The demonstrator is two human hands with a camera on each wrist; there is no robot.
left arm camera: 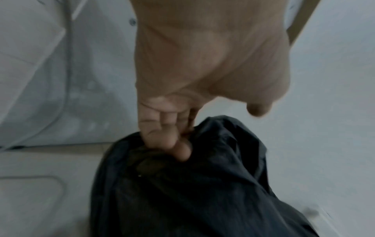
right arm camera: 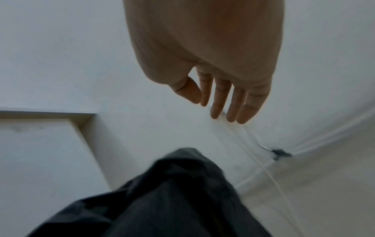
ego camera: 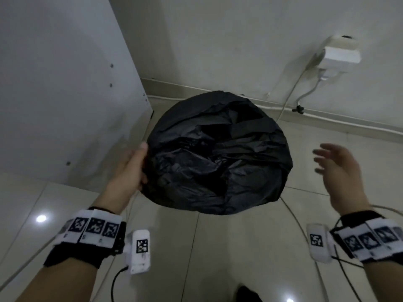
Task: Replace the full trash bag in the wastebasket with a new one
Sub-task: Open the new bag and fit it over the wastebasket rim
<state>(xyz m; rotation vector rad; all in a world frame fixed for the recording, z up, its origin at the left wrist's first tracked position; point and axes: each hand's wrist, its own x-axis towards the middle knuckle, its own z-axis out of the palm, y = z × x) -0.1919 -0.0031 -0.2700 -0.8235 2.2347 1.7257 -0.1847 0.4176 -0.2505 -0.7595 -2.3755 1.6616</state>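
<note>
In the corner where the white cabinet is meeting the wall, a black trash bag is covering the wastebasket completely, its plastic draped over the rim and crumpled across the opening; the basket itself is not showing anywhere. The left hand is gripping the bag's left edge, and in the left wrist view its fingers are curling into a bunched fold of the plastic. The right hand is hovering off to the bag's right, well apart from it, fingers spread and holding nothing. Whether this is the full bag being gathered or a fresh one being fitted, the pictures are not telling clearly; the slack, sunken centre is suggesting a liner with little in it. No second bag is showing on the tiled floor, so I am judging the swap as unfinished or near its end, with the rim being adjusted.
</note>
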